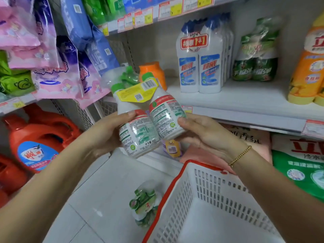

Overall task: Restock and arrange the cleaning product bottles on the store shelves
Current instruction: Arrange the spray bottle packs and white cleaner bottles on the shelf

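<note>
Fingers of the left hand (105, 135) curl round the left bottle of the twin pack (150, 120); those of the right hand (206, 135) clamp its right bottle. The pack is held in mid-air before the shelf (236, 100). Its long axis is tilted, with the green caps up and away and the bases toward the person. Most fingers are hidden behind it. Label print is illegible. The basket (168, 190) is cut off below.

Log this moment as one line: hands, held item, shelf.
state: twin-pack held before shelf | left hand: grips twin-pack | right hand: grips twin-pack | shelf: gap beside blue-capped bottles | floor: another pack by basket
</note>
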`<state>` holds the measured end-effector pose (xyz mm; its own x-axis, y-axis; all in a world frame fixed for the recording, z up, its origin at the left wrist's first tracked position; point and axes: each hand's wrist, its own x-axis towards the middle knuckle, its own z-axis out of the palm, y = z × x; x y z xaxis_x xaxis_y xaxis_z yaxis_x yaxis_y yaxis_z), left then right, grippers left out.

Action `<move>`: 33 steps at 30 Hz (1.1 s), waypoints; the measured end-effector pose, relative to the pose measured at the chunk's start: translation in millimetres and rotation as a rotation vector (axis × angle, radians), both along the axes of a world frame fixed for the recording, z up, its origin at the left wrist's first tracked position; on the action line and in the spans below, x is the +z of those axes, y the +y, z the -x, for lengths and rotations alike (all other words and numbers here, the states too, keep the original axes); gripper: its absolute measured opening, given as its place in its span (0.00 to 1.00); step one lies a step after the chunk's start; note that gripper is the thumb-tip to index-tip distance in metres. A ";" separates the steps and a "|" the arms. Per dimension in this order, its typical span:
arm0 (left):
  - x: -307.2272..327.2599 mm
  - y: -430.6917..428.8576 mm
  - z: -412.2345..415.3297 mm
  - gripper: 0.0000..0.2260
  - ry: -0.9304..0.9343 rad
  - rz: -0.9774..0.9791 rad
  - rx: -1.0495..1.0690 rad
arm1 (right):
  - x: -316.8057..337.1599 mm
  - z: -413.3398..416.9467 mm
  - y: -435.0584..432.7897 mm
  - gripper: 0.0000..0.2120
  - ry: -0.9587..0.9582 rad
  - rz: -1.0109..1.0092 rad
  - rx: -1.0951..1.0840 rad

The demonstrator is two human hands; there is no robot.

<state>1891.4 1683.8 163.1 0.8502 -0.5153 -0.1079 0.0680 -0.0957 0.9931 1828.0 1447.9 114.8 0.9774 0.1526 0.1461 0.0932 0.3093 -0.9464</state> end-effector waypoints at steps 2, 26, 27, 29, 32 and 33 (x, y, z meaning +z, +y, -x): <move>-16.0 14.4 -3.1 0.39 -0.052 0.006 0.068 | -8.0 -10.4 13.7 0.20 -0.007 0.028 0.004; -327.9 124.2 -77.6 0.28 -0.336 -0.598 0.202 | -171.8 -53.2 32.0 0.12 -0.031 1.685 -0.209; -334.3 121.8 -76.2 0.27 -0.338 -0.581 0.206 | -170.9 -53.0 32.3 0.12 -0.031 1.678 -0.209; -345.2 118.9 -75.6 0.28 -0.332 -0.547 0.194 | -169.9 -52.8 33.9 0.12 -0.023 1.679 -0.205; -356.9 114.9 -75.9 0.28 -0.296 -0.497 0.180 | -172.0 -51.0 34.8 0.13 -0.035 1.687 -0.210; -360.8 114.5 -75.1 0.28 -0.285 -0.480 0.188 | -172.4 -50.3 34.3 0.14 -0.044 1.685 -0.209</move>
